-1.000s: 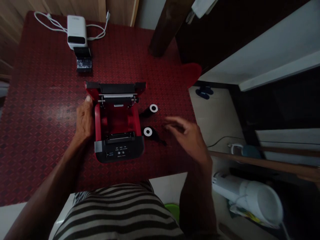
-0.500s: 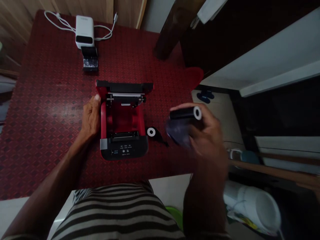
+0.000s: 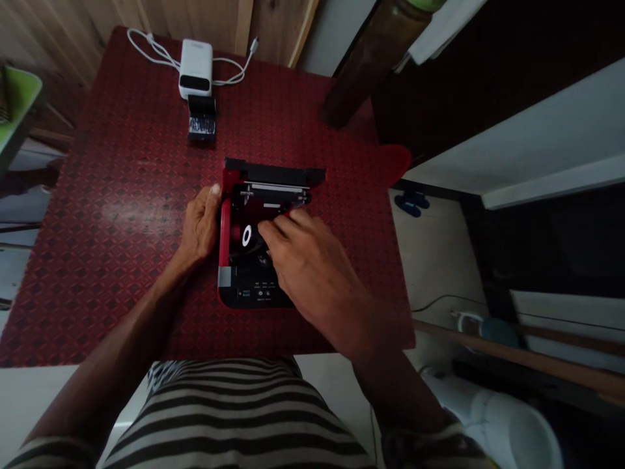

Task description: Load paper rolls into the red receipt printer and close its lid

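A red and black label printer (image 3: 224, 231) stands on the table with its lid raised. My left hand (image 3: 201, 218) grips its left side, thumb up by the lid's hinge. Reaching over the printer's right side, my right hand (image 3: 312, 260) has its fingers closed around a black ribbon roll inside the compartment. The roll's white ring-shaped core end (image 3: 247, 236) faces left. Most of the roll is hidden under my right hand, as is the printer's right wall. Small buttons show on the black front panel (image 3: 254, 294).
The red patterned table (image 3: 122, 163) carries a white power bank (image 3: 196, 68) with white cables at the back. Before it lies a black and silver strip (image 3: 202, 120). A brown wooden post (image 3: 361, 71) rises at the back right, and a red chair edge (image 3: 395, 163) shows beyond.
My right hand has moved left and down, bringing the black ribbon roll into the printer. The view has shifted slightly left. My left hand keeps its place on the printer.
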Tool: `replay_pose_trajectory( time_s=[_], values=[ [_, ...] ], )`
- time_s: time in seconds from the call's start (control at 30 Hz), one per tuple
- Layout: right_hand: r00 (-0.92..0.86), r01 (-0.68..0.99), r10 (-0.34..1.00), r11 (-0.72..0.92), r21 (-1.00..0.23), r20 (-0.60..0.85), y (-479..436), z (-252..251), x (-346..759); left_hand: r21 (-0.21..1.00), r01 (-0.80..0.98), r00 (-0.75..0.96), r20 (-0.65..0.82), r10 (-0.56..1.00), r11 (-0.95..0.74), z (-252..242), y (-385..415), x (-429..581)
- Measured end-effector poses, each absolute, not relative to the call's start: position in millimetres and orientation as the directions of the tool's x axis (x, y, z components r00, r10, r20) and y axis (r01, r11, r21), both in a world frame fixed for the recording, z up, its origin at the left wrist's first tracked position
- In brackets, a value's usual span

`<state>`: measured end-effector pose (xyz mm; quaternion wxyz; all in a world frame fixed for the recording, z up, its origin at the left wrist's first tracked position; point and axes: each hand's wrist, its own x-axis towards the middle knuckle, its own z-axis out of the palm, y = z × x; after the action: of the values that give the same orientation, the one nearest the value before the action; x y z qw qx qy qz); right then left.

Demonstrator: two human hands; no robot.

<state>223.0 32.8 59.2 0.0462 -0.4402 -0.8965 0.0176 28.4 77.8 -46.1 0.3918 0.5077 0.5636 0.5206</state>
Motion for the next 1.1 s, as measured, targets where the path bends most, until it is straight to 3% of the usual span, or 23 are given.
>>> replay_pose_trajectory(
  time_s=[0.17, 0.27, 0.43, 0.6, 0.83, 0.97, 1.1],
  values=[
    [-0.588, 0.804, 0.798, 0.594, -0.009, 0.128, 32, 58, 211, 0.985, 0.167, -0.179, 0.085, 0.98, -0.055, -50, 78, 27],
    [-0.627, 0.777, 0.776, 0.629, -0.023, 0.067, 44, 56, 208, 0.984, 0.168, -0.168, 0.085, 0.982, -0.057, -51, 79, 27],
    [-0.594, 0.803, 0.796, 0.581, -0.133, -0.112, 63, 53, 204, 0.983, 0.174, -0.164, 0.089, 0.982, -0.06, -50, 79, 27],
    [-0.603, 0.788, 0.788, 0.565, -0.244, -0.12, 63, 50, 213, 0.983, 0.182, -0.164, 0.07, 0.984, -0.039, -49, 79, 27],
    [-0.706, 0.539, 0.701, 0.626, -0.564, 0.104, 40, 65, 254, 0.994, 0.091, -0.147, 0.072, 0.987, -0.059, -36, 79, 29],
    [-0.713, 0.51, 0.689, 0.637, -0.578, 0.131, 29, 66, 259, 0.99, -0.041, -0.171, 0.127, 0.977, -0.136, -25, 78, 32],
    [-0.635, 0.549, 0.723, 0.671, -0.499, 0.273, 19, 56, 253, 0.97, -0.129, -0.209, 0.178, 0.962, -0.207, -4, 75, 36]
  ],
)
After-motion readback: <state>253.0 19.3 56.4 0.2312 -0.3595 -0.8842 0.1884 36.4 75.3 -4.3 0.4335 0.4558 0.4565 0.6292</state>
